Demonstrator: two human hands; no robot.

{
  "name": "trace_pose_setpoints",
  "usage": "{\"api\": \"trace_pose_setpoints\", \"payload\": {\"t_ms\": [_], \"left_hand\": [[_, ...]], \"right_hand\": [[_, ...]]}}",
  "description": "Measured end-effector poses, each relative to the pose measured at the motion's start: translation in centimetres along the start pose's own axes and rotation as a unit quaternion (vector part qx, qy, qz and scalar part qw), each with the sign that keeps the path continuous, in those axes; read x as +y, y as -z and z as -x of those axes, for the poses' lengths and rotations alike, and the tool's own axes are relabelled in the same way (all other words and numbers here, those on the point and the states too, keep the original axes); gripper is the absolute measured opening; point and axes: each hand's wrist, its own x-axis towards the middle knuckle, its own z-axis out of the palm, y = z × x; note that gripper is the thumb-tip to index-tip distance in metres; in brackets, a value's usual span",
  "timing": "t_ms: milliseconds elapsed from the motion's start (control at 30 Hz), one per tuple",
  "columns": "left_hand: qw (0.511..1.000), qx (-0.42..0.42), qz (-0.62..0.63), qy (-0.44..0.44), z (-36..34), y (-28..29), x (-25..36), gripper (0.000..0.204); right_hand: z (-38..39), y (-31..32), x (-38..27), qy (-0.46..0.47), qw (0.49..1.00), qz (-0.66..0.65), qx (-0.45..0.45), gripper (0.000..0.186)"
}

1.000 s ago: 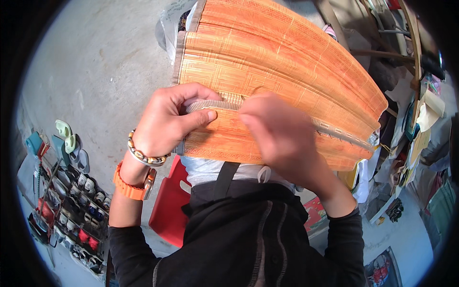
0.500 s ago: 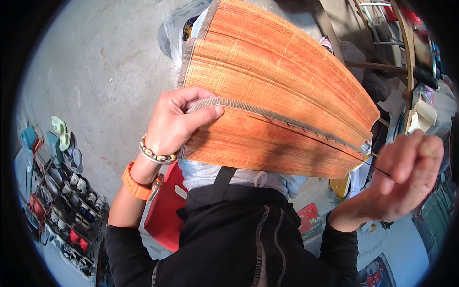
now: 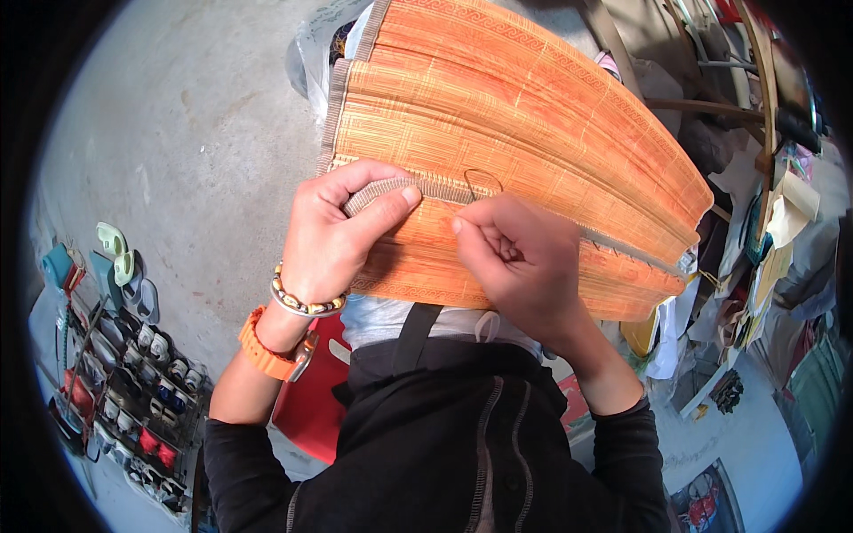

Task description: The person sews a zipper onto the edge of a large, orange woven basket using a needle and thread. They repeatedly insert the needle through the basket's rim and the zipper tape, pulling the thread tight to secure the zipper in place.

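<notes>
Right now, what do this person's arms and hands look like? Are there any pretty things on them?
Both sleeves are black. The left hand has no glove; its wrist wears a beaded bracelet, a silvery bangle and an orange watch. The right hand is bare too, with nothing on its wrist.

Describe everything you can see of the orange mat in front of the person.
The mat is orange, sheet-like and seemingly woven, perhaps straw or bamboo, with angular key patterns and scrolled borders. It spreads rightward from the person's front in long ripples. Ribbed grey-brown edging binds its left end; a similar strip crosses it, with dark stitches toward the right. The left hand pinches that strip; the right hand is curled over it beside a dark thread loop.
</notes>
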Motion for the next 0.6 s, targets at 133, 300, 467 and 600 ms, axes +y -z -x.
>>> {"api": "trace_pose_setpoints", "payload": {"t_ms": [133,300,467,600], "left_hand": [[1.0,0.011,-0.01,-0.011,0.04,-0.19,-0.19,0.012],[0.997,0.027,-0.053,-0.048,0.12,-0.31,-0.24,0.011],[0.997,0.034,-0.036,-0.056,0.12,-0.48,-0.31,0.012],[0.997,0.032,-0.046,-0.054,0.13,-0.46,-0.33,0.012]], "right_hand": [[-0.1,-0.25,0.39,0.015,1.0,0.0,0.009,0.01],[-0.33,-0.13,0.2,0.021,1.0,0.005,-0.001,0.013],[-0.12,-0.07,0.37,0.014,1.0,-0.008,0.0,0.014],[-0.19,-0.31,0.47,0.047,0.999,0.004,0.011,0.014]]}}
